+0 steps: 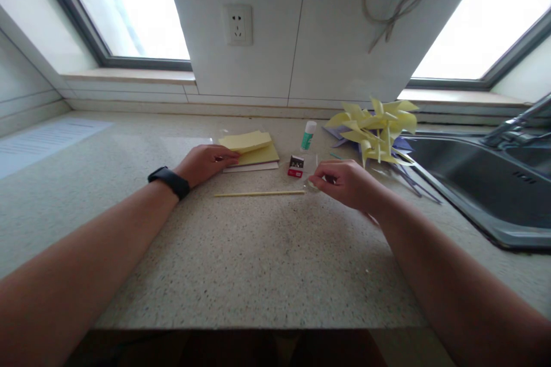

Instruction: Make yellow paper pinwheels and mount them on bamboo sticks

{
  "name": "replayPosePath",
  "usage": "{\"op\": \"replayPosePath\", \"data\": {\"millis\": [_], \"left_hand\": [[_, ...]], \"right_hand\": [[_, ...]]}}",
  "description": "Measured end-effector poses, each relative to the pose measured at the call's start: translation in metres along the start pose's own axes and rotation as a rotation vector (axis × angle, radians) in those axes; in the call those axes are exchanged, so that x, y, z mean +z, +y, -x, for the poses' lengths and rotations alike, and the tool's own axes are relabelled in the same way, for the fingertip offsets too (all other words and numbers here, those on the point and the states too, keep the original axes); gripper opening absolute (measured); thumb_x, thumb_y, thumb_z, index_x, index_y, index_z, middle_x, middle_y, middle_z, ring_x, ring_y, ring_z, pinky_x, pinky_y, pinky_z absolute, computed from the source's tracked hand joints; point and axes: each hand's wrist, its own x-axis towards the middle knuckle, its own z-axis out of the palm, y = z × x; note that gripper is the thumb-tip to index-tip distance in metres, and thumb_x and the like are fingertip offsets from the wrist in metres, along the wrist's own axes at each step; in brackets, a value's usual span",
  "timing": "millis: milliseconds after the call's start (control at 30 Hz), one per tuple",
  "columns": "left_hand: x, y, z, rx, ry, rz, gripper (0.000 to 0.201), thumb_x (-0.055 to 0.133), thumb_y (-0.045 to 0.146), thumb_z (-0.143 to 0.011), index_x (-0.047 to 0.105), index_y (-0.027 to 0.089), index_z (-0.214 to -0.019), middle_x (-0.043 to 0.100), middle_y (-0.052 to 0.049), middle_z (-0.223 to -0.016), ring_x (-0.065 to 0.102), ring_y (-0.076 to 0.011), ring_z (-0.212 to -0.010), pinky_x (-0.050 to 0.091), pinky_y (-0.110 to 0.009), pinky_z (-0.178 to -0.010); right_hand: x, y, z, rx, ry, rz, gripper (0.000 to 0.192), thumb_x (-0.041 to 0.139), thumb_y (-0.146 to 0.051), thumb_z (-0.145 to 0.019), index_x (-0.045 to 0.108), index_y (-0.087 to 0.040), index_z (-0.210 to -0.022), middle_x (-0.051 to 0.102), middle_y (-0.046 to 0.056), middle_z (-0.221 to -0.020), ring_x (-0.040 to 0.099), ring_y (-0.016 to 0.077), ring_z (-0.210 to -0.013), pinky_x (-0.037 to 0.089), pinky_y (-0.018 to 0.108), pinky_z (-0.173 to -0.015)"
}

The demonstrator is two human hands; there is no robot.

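My left hand (207, 165), with a black band on its wrist, is at the left edge of a stack of yellow paper (258, 155). Its thumb and fingers close on the top sheet (245, 141), which is tilted up from the stack. My right hand (342, 180) is pinched low over the counter, beside a small red and black box (295, 166). Something clear lies by its fingertips, too small to name. A thin wooden stick (259, 194) lies between my hands. Behind the box stands a glue stick (308, 135) with a white cap.
Several yellow and purple paper pinwheels (379, 126) are piled at the right, their sticks pointing toward the sink (495, 200). A printed sheet (47, 140) lies far left on the speckled counter (258, 264). A wall socket (238, 24) and a looped cord (400, 8) are above.
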Motion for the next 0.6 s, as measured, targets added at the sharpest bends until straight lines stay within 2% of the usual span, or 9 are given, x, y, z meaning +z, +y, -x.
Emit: {"op": "replayPosePath", "data": {"millis": [167, 300, 600], "left_hand": [[-0.0024, 0.0100, 0.0028, 0.050, 0.028, -0.097, 0.038, 0.049, 0.034, -0.100, 0.064, 0.031, -0.135, 0.076, -0.007, -0.119, 0.074, -0.0223, -0.097, 0.055, -0.036, -0.087], [-0.0013, 0.0104, 0.0035, 0.031, 0.075, -0.162, 0.043, 0.048, 0.034, -0.102, 0.056, 0.031, -0.144, 0.077, -0.011, -0.116, 0.075, -0.0222, -0.091, 0.055, -0.037, -0.082], [-0.0020, 0.0119, 0.0021, 0.006, 0.062, -0.128, 0.034, 0.052, 0.041, -0.100, 0.075, 0.026, -0.118, 0.079, -0.009, -0.109, 0.075, -0.0245, -0.093, 0.056, -0.038, -0.083]], "right_hand": [[-0.0006, 0.0009, 0.0003, -0.005, 0.001, -0.017, 0.030, 0.055, -0.038, -0.094, 0.060, -0.020, -0.070, 0.057, 0.000, -0.065, 0.049, 0.0123, -0.061, 0.034, 0.029, -0.060], [-0.0006, 0.0008, 0.0006, 0.007, 0.005, -0.018, 0.029, 0.056, -0.037, -0.094, 0.062, -0.020, -0.071, 0.058, 0.000, -0.065, 0.049, 0.0122, -0.061, 0.034, 0.028, -0.060], [-0.0019, -0.0005, 0.0008, 0.007, -0.013, -0.003, 0.031, 0.054, -0.038, -0.094, 0.061, -0.020, -0.071, 0.057, 0.000, -0.065, 0.049, 0.0124, -0.060, 0.034, 0.029, -0.061]]}}
